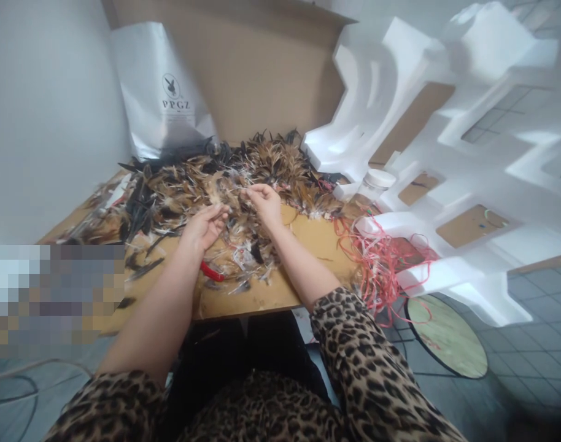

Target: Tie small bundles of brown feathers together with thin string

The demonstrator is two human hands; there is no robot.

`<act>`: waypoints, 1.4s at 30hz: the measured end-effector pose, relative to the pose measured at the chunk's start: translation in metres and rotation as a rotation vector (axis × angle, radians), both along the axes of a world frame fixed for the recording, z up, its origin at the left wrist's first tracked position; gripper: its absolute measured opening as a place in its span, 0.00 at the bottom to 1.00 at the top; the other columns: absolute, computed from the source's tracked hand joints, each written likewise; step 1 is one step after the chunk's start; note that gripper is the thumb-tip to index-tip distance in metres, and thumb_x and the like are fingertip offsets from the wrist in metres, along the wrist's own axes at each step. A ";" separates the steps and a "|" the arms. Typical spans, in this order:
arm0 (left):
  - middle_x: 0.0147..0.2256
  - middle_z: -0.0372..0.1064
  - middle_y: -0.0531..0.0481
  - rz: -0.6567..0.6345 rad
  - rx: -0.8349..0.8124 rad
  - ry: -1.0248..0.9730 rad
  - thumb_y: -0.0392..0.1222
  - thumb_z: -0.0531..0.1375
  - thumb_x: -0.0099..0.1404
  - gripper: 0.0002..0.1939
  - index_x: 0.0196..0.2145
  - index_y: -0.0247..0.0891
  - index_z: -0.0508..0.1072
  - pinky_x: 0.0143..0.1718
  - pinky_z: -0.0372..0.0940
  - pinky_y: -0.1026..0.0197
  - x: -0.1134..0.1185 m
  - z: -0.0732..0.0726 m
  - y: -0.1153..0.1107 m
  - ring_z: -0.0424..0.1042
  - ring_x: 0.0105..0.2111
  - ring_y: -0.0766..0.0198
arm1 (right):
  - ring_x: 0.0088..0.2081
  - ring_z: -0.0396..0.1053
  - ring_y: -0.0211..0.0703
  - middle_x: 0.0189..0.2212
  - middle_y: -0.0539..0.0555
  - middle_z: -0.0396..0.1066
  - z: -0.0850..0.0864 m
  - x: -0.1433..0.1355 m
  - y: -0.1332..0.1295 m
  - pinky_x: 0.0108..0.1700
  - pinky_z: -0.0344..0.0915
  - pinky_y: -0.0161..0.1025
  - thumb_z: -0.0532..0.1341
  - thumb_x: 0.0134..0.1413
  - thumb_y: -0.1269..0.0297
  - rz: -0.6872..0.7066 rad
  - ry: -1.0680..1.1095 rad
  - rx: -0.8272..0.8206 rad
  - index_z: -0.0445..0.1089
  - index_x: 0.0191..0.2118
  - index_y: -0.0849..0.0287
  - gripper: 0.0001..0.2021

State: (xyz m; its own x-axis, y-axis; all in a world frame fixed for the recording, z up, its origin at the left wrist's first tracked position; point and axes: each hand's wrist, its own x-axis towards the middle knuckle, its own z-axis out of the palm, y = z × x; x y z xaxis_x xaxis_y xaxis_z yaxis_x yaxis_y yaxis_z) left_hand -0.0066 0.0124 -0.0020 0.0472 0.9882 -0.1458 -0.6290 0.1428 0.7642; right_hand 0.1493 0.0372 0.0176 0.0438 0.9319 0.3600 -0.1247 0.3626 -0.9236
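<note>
Both hands are over a large heap of brown and black feathers (179,184) on a tan tabletop (315,236). My left hand (205,226) is palm up with thumb and fingertips pinched together; what lies between them is too small to make out. Just right of it and slightly farther off, my right hand (266,205) pinches the thin pale quill of a feather (240,188). The two hands are close but apart. Beneath them lie loose feathers and white quills (246,252), along with a curved red piece (212,272).
Tangled pink-red strips (377,264) hang over the table's right edge. White foam packaging (474,147) stands at right beside a jar with a white lid (378,179). A white printed bag (158,92) is at back left. A round stool (447,336) stands below right.
</note>
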 end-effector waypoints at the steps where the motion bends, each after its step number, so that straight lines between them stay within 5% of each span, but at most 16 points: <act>1: 0.30 0.73 0.46 -0.014 0.002 -0.017 0.31 0.62 0.52 0.05 0.29 0.33 0.72 0.19 0.61 0.73 0.001 0.000 -0.001 0.71 0.25 0.71 | 0.38 0.70 0.36 0.32 0.53 0.72 -0.002 -0.001 -0.003 0.43 0.65 0.35 0.60 0.46 0.57 0.018 0.004 0.014 0.64 0.33 0.60 0.12; 5: 0.34 0.74 0.45 -0.019 0.045 -0.065 0.31 0.62 0.53 0.04 0.29 0.33 0.72 0.22 0.64 0.72 -0.001 0.000 -0.002 0.72 0.29 0.69 | 0.36 0.69 0.35 0.32 0.51 0.71 -0.008 -0.008 -0.016 0.43 0.65 0.34 0.61 0.45 0.57 0.111 -0.064 0.089 0.66 0.32 0.60 0.12; 11: 0.27 0.71 0.49 0.086 0.112 -0.042 0.31 0.64 0.49 0.05 0.27 0.33 0.73 0.21 0.62 0.73 -0.007 0.004 0.000 0.70 0.25 0.71 | 0.35 0.69 0.35 0.30 0.52 0.72 -0.011 -0.010 -0.021 0.42 0.65 0.35 0.62 0.43 0.57 0.253 -0.130 0.031 0.67 0.31 0.61 0.12; 20: 0.19 0.68 0.50 0.292 0.250 0.347 0.36 0.67 0.43 0.06 0.21 0.32 0.75 0.19 0.58 0.71 0.002 -0.001 0.000 0.63 0.17 0.73 | 0.25 0.64 0.31 0.23 0.48 0.70 -0.015 -0.002 -0.013 0.32 0.61 0.30 0.61 0.42 0.64 0.321 -0.395 -0.029 0.71 0.28 0.64 0.08; 28: 0.17 0.67 0.53 0.372 0.309 0.552 0.37 0.67 0.43 0.05 0.22 0.34 0.76 0.19 0.57 0.70 0.007 0.001 -0.006 0.61 0.17 0.73 | 0.16 0.53 0.25 0.17 0.45 0.65 -0.008 0.001 -0.014 0.19 0.49 0.27 0.62 0.42 0.57 0.330 -0.252 -0.270 0.71 0.29 0.63 0.13; 34: 0.18 0.68 0.51 0.320 0.317 0.542 0.36 0.67 0.43 0.05 0.21 0.33 0.76 0.20 0.58 0.70 0.012 0.001 -0.008 0.63 0.17 0.72 | 0.14 0.51 0.24 0.14 0.43 0.62 -0.007 -0.001 -0.018 0.17 0.46 0.27 0.66 0.36 0.57 0.368 -0.184 -0.304 0.69 0.25 0.64 0.14; 42: 0.22 0.71 0.47 0.105 0.079 0.225 0.32 0.66 0.44 0.07 0.25 0.30 0.74 0.23 0.62 0.71 0.011 0.002 -0.008 0.69 0.22 0.70 | 0.17 0.60 0.25 0.21 0.46 0.69 -0.008 -0.002 -0.013 0.17 0.53 0.25 0.62 0.44 0.64 0.321 0.053 -0.288 0.66 0.27 0.63 0.07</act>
State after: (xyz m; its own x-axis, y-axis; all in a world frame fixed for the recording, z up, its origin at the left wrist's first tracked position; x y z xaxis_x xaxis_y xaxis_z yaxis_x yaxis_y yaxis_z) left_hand 0.0048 0.0042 0.0003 -0.0812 0.9947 -0.0630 -0.4502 0.0198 0.8927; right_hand 0.1468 0.0242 0.0096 -0.2535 0.9633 0.0885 -0.2396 0.0261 -0.9705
